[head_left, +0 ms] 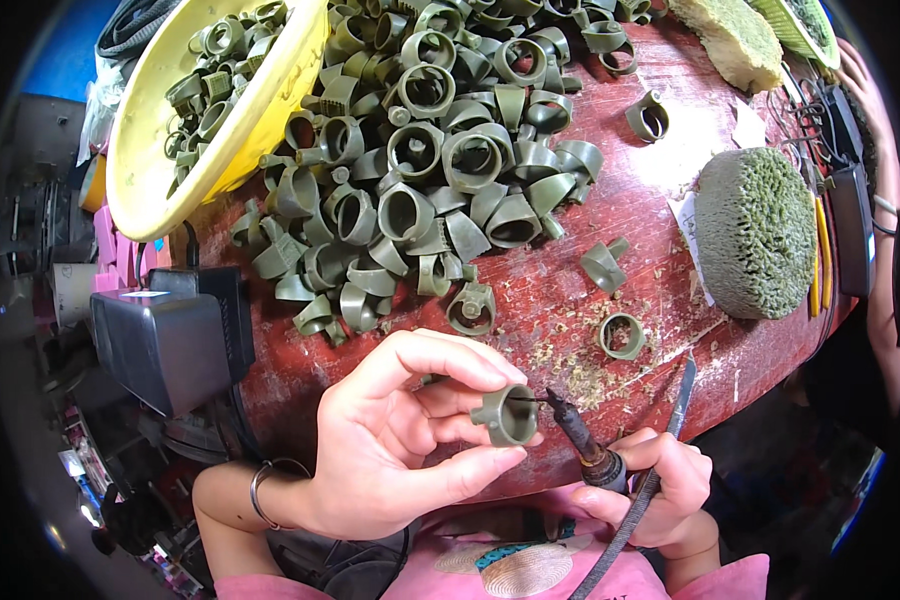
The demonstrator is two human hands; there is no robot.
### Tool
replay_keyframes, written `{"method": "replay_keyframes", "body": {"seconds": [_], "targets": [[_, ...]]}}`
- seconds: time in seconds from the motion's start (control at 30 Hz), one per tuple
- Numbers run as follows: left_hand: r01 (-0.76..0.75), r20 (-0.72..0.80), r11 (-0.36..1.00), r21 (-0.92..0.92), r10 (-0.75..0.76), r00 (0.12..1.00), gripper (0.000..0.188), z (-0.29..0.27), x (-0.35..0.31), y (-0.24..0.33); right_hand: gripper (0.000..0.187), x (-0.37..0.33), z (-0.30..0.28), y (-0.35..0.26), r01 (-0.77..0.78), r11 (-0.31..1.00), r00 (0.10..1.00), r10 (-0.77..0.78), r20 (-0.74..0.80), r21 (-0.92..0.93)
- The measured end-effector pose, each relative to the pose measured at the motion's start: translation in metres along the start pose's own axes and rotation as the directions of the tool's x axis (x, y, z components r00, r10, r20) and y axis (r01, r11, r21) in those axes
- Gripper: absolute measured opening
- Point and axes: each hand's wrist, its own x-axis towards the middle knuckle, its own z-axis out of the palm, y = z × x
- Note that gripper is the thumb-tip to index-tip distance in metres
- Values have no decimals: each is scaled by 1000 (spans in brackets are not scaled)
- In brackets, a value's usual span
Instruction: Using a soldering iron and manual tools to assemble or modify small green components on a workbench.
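Observation:
My left hand [375,440] pinches a dark green wax ring [511,424] between thumb and fingers, above the near edge of the red table. In my right hand [675,485] is a dark pen-shaped heated tool [582,440]; its thin tip reaches to the ring's opening, though I cannot tell whether it touches. The same hand also grips a slim metal scraper [684,395] with a ridged handle, its blade pointing up and away. A large heap of similar green rings [465,237] covers the table beyond. Two loose rings [603,268] lie right of the heap, among pale shavings.
A yellow bowl [135,195] of rings tilts at far left, above a black box [165,350] with cables. On the right are a round green porous sponge [755,235], a yellowish block [735,45] and wires. Another person's arm [885,190] is at the far right edge.

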Motion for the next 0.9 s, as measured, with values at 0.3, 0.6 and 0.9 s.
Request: {"method": "replay_keyframes", "body": {"seconds": [0.3,0.6,0.9], "targets": [[-10,10,1000,-11,10,1000,43,-1,0,-1,46,1,0,0,7,1000,1000,-7,4,24],[13,17,1000,-27,-13,1000,43,1,0,2,46,0,-3,0,3,1000,1000,-4,16,16],[13,23,999,-29,-12,1000,43,-1,0,1,46,-1,-2,1,0,999,1000,-1,15,40]]}}
